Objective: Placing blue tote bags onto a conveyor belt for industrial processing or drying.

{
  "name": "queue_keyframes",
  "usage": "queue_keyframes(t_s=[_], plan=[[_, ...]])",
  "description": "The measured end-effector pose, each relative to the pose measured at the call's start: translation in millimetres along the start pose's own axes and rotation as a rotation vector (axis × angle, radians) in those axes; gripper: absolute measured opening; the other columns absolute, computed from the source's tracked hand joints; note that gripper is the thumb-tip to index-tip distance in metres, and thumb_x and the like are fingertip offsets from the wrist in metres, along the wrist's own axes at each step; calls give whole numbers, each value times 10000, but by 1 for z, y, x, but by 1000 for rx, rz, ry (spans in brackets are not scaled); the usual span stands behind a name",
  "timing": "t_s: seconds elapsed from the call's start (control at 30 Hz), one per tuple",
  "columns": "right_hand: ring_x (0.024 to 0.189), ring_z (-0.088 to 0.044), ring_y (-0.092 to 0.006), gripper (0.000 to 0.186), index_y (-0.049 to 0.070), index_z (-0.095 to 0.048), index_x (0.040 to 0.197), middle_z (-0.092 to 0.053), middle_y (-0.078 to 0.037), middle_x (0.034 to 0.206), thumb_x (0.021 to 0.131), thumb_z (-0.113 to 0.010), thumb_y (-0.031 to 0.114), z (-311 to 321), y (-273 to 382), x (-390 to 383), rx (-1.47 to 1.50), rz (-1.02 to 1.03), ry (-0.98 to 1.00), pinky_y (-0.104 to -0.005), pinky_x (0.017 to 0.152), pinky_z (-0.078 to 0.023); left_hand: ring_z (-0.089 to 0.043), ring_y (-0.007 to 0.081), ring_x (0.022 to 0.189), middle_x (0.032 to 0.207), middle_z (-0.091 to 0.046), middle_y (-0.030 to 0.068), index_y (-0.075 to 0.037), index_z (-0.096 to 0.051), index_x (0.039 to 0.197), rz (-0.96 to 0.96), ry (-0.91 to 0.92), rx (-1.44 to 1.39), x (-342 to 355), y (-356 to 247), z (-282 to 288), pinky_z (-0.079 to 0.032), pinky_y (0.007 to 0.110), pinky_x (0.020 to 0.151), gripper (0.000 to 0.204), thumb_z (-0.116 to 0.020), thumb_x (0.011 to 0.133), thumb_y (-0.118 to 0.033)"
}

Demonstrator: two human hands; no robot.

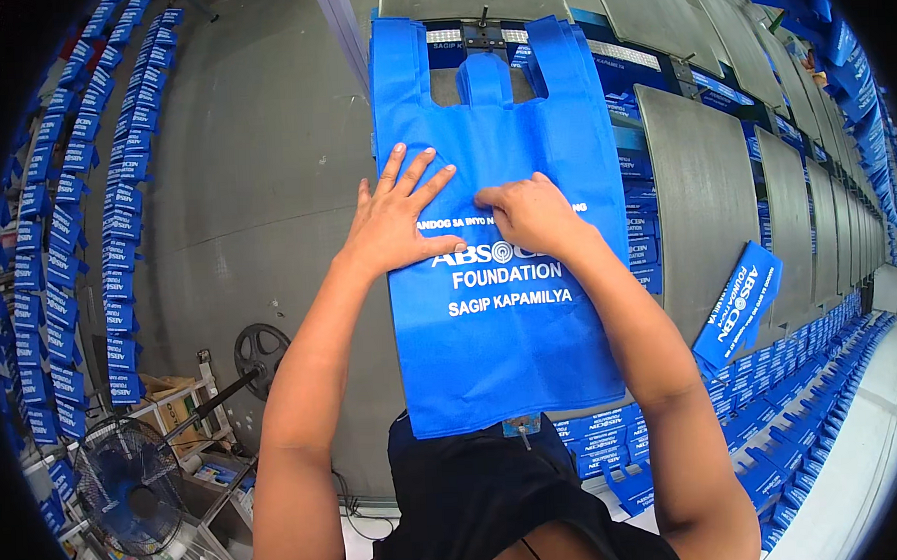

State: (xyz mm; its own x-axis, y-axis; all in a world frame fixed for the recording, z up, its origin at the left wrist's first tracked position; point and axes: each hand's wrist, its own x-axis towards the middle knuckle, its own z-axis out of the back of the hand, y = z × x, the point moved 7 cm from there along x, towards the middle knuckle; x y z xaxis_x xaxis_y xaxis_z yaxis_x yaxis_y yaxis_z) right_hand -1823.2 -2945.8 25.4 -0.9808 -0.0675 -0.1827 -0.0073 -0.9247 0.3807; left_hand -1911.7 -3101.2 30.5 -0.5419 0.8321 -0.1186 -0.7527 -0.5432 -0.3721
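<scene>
A blue fabric shopping bag (pixel 513 372) with white print lies flat in front of me, its two handle loops at the far end. Layered edges show along its upper left side. Across its left half my left hand (pixel 391 222) rests palm down, fingers spread. My right hand (pixel 538 216) is on the middle of the bag, just right of the left hand and over part of the print. Its fingers are curled in, with the index finger and thumb close together near the fabric. Whether a fold of cloth is between them is hidden.
Grey flat boards (pixel 700 189) stand in rows to the right, with blue printed bags between and below them. A folded blue bag (pixel 738 307) lies on one board. Strings of blue bags (pixel 121 224) line the far left. A black fan (pixel 132 484) and handwheel (pixel 262 362) sit lower left.
</scene>
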Motion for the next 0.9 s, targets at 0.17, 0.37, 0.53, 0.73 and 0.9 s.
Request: queue_keyframes(t_s=[0.17,0.37,0.53,0.73,0.9], plan=[[937,-729,-272,354,220,-753,1189,-767,-87,954,896,-584,117,5,-6,-6,-221,43,44,-449,854,-456,-108,331,1616,1709,-291,25,-338,-465,1572,-6,-7,-9,-1,0,0,-242,774,1169,1086,-850,631,-721],[985,-686,-265,407,237,-753,1214,-734,-65,965,856,-628,90,13,-10,-8,-274,117,57,-442,871,-438,-104,351,1614,1708,-287,40,-338,-467,1572,-19,-23,-4,-3,0,0,-253,763,1170,1080,-841,640,-736],[1001,-685,-260,402,247,-766,1190,-729,-73,1011,842,-639,93,11,-12,-6,-261,141,45,-434,880,-441,-101,353,1615,1707,-288,41,-335,-465,1574,-23,-18,-13,-2,1,-1,-261,747,1176,1074,-842,647,-727],[1020,-677,-262,369,223,-774,1158,-721,-74,1018,838,-640,96,19,-12,-5,-310,152,41,-440,897,-448,-99,353,1615,1709,-284,46,-332,-456,1579,-29,-22,-12,-2,0,0,-262,746,1176,1073,-836,657,-728],[1087,-649,-263,408,155,-727,1233,-700,-83,1120,837,-646,92,25,2,-6,-298,80,17,-461,905,-452,-103,359,1614,1708,-286,52,-322,-445,1586,-26,-27,-26,-2,1,1,-265,736,1180,1080,-832,663,-729]])
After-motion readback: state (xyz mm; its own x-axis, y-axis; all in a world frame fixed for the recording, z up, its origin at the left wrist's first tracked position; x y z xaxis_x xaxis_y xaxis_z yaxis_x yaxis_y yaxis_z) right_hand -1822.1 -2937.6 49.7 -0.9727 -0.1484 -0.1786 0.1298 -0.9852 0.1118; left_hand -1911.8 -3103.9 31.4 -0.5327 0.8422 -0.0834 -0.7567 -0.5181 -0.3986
